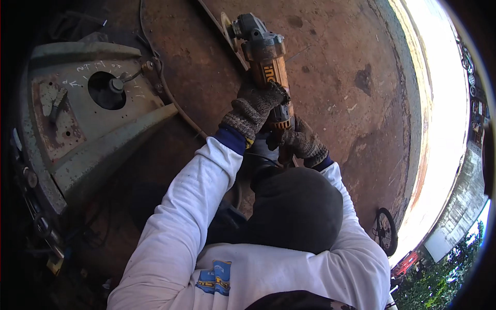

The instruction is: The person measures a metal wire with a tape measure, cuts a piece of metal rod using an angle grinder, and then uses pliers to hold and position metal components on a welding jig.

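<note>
An angle grinder (277, 70) with an orange and black body is held out in front of me, its head pointing away and its pale disc (227, 31) facing left. My left hand (253, 109), in a brown knit glove, is closed round the middle of the body. Behind it, my right hand (300, 142) in a matching glove is closed at the rear end of the grinder; its fingertips are partly hidden. The disc is in front of a long, thin metal bar (217, 23) on the ground. Whether they touch cannot be made out.
To the left stands a greenish metal frame (119, 124) with a round hole, chalk marks and a lever. A hose (173, 98) runs along the brown ground (330, 77) beside it. A wheel (385, 231) lies at the right, near the bright outdoor strip. My bent knee (299, 206) is below the grinder.
</note>
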Available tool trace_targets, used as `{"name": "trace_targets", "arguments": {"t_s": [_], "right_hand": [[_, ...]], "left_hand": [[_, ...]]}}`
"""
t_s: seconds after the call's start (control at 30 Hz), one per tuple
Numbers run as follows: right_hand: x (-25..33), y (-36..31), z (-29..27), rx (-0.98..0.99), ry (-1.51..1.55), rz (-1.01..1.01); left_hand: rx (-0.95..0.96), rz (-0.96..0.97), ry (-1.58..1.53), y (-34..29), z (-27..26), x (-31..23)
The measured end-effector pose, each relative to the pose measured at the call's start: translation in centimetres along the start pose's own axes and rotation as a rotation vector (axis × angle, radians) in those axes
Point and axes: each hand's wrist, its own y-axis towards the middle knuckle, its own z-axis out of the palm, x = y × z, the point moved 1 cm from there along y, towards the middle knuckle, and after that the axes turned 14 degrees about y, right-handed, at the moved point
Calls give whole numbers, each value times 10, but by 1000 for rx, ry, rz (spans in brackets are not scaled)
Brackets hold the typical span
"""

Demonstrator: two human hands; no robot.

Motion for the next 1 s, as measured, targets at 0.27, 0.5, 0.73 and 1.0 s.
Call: {"name": "trace_targets", "arguments": {"t_s": [0.27, 0.5, 0.73, 1.0], "right_hand": [[-8, 1, 7, 32, -2, 57], [-4, 5, 17, -31, -122, 104], [26, 23, 13, -21, -344, -202], [71, 59, 20, -220, -699, -138]], "left_hand": [[88, -126, -257, -16, -18, 1], [-11, -102, -160, -19, -19, 2], [-151, -153, 49, -12, -11, 17], [450, -170, 458, -21, 21, -41]]}}
